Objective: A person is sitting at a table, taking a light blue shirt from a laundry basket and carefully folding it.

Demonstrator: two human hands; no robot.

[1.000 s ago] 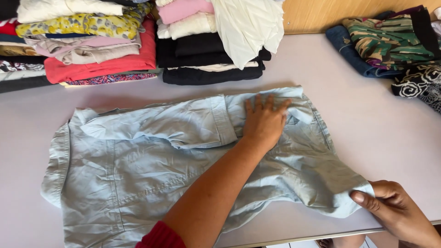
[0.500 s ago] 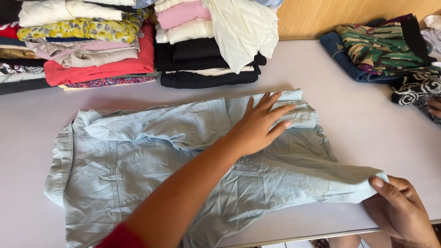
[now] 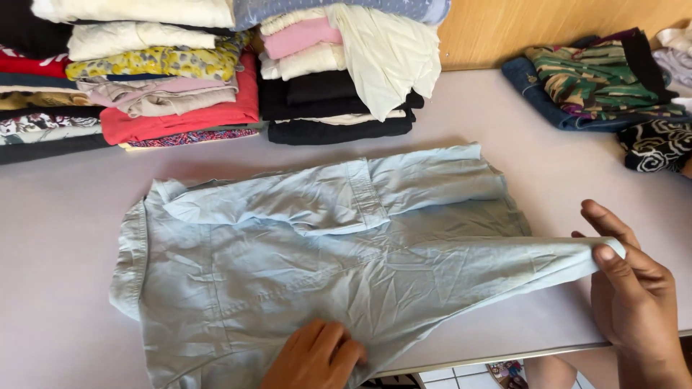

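Light-blue denim shirt lies spread on the pale tabletop. Left hand has slid from the upper fold down to the near hem, pressing flat; right hand pinches the sleeve end, now stretched farther right.

No packages, labels, signs or screens show anywhere; from nine to three o'clock there is only cloth.

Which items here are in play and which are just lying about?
In play: light blue shirt; left hand pressing its near edge; right hand pinching its stretched corner.

Lying about: folded clothes stacks at the back; loose clothes pile at far right; table.
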